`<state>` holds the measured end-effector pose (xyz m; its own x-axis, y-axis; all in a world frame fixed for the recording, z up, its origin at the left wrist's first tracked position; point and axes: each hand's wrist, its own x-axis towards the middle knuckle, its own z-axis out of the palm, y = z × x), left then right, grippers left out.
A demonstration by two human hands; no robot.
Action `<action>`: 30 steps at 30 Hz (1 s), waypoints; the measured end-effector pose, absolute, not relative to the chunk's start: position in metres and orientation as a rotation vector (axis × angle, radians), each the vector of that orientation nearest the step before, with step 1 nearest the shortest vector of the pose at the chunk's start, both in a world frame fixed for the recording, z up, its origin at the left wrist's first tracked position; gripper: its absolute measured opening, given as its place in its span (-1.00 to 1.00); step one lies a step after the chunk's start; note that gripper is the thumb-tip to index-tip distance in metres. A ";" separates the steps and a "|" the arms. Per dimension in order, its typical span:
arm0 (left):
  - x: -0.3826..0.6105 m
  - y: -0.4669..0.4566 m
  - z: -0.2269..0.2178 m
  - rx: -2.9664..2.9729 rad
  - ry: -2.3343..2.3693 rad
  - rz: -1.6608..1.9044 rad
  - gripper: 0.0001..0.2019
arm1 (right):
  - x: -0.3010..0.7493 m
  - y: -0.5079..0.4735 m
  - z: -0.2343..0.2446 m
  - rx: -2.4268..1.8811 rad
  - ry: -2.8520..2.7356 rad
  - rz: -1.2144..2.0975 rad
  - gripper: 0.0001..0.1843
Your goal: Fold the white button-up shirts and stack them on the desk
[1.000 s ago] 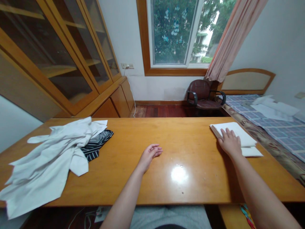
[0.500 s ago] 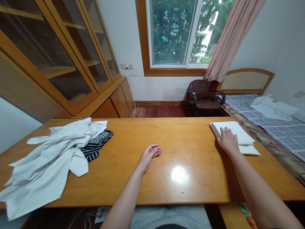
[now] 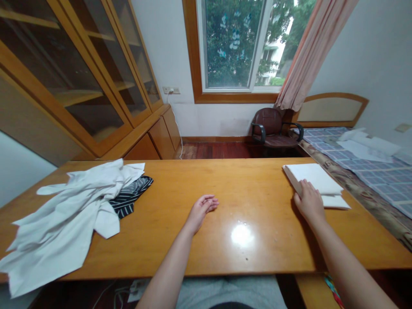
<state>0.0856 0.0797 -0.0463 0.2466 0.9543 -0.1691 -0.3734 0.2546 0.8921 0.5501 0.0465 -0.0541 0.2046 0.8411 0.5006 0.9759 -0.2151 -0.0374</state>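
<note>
A folded white cloth [image 3: 317, 180] lies near the right end of the wooden table [image 3: 244, 189]. My right hand [image 3: 309, 201] rests flat at its near left edge, fingers stretched out and touching the fabric. My left hand [image 3: 202, 209] lies on the bare tabletop at the middle, fingers loosely curled, holding nothing. A heap of unfolded white garments [image 3: 67, 210] covers the left part of the table. A dark striped garment [image 3: 131, 195] pokes out from under that heap.
A bed [image 3: 370, 167] with a checked cover and white cloths stands close to the table's right end. A brown armchair [image 3: 273, 128] sits under the window. Wooden glass-door cabinets [image 3: 80, 81] line the left wall.
My right hand has slid back from on top of the folded cloth toward me, to its near left edge. My left hand has not moved.
</note>
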 end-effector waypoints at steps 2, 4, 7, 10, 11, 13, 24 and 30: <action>0.086 0.080 -0.047 0.845 0.855 1.072 -0.52 | 0.554 0.045 -0.054 -2.109 -1.707 -0.569 -0.41; 0.086 0.080 -0.047 0.845 0.855 1.074 -0.52 | 0.557 0.045 -0.054 -2.062 -1.722 -0.597 -0.43; 0.087 0.081 -0.048 0.846 0.855 1.078 -0.52 | 0.558 0.046 -0.053 -1.991 -1.737 -0.617 -0.43; 0.086 0.081 -0.048 0.852 0.855 1.080 -0.53 | 0.556 0.048 -0.050 -2.002 -1.710 -0.637 -0.44; 0.086 0.081 -0.049 0.854 0.856 1.079 -0.54 | 0.556 0.048 -0.048 -2.029 -1.690 -0.646 -0.44; 0.086 0.081 -0.049 0.855 0.859 1.077 -0.54 | 0.558 0.048 -0.047 -2.093 -1.651 -0.655 -0.45; 0.086 0.080 -0.046 0.868 0.854 1.070 -0.55 | 0.583 0.051 -0.061 -2.008 -1.711 -0.656 -0.51; 0.086 0.080 -0.045 0.860 0.859 1.072 -0.54 | 0.582 0.051 -0.047 -1.950 -1.668 -0.616 -0.60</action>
<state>0.0857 0.0797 -0.0454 0.2461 0.9558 -0.1609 -0.3653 0.2453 0.8980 0.5819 0.0511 -0.0470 0.1485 0.7639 0.6280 0.9887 -0.1269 -0.0795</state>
